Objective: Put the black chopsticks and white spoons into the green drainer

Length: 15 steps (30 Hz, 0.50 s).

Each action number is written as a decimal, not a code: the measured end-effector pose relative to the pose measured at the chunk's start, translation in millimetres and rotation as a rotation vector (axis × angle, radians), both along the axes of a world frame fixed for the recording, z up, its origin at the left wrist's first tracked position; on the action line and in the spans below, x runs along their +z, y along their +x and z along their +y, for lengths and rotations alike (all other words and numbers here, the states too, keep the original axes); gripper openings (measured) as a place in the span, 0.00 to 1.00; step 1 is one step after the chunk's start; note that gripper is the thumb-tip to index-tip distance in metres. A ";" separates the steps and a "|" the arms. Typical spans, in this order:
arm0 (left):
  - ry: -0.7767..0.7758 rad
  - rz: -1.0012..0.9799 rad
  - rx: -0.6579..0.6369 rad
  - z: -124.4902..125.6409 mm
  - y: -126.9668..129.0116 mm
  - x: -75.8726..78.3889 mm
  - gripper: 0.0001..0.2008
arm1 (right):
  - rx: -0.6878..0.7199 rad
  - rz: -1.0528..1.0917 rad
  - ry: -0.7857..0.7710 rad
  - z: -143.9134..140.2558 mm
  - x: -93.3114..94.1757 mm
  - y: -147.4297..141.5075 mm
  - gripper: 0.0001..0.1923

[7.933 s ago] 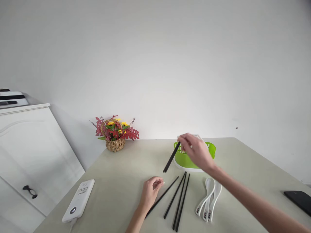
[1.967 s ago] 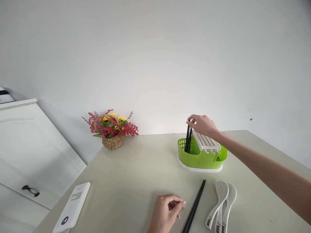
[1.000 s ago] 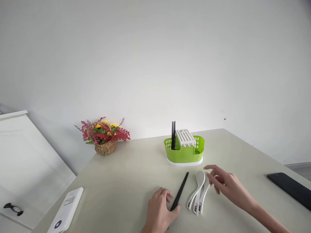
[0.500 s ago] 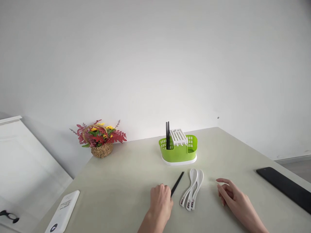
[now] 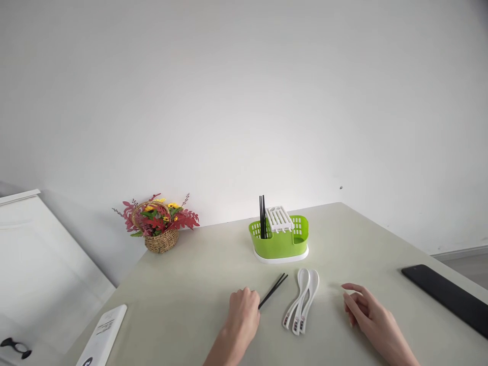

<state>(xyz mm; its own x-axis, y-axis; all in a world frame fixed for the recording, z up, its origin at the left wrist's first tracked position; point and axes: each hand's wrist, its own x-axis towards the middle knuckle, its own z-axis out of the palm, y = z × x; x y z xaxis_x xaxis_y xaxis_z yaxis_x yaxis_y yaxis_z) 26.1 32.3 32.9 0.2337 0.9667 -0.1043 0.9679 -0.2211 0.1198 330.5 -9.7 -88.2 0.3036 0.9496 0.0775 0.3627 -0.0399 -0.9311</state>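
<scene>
My left hand [image 5: 243, 312] is closed around the lower ends of two black chopsticks [image 5: 273, 291], whose tips point up and to the right, slightly apart. Its fingertips are hidden behind the back of the hand. To the right of the chopsticks, several white spoons [image 5: 301, 300] lie overlapped on the table. My right hand [image 5: 366, 310] rests beyond the spoons with its fingers loosely curled and apart, holding nothing. Behind them stands a green cutlery basket [image 5: 280, 248] with a white slatted top piece [image 5: 279, 218]; other black chopsticks [image 5: 263, 217] stand upright in its left compartment.
A wicker basket of artificial flowers [image 5: 162, 240] sits at the back left of the table [image 5: 198, 269]. At the left edge lies a white power bank [image 5: 102, 335]; a long black object [image 5: 446, 292] lies along the right edge. A wall [image 5: 244, 112] rises behind.
My left hand has shifted slightly left with the chopsticks, which now slant lower and have spread at the tips. The view has tipped a little. My right hand stays nearly in place.
</scene>
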 end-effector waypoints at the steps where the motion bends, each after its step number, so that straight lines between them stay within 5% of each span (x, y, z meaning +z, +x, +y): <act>1: -0.002 -0.020 0.002 2.1 -6.5 3.8 0.07 | 0.002 0.006 -0.004 0.4 -0.9 0.4 0.27; 4: -0.037 -0.247 -0.016 5.1 -24.0 16.5 0.05 | -0.001 0.008 -0.018 1.4 -2.1 2.2 0.27; 8: -0.202 -0.923 -0.006 -3.1 -30.3 24.2 0.18 | -0.012 0.004 -0.005 -3.9 5.7 -8.6 0.26; 11: -0.262 -1.236 0.122 -16.2 -20.7 17.1 0.24 | 0.071 0.035 0.027 -17.6 20.4 -42.6 0.22; 15: -0.233 -1.412 0.283 -32.1 -2.2 1.1 0.24 | 0.311 0.123 0.121 -35.8 41.3 -108.6 0.25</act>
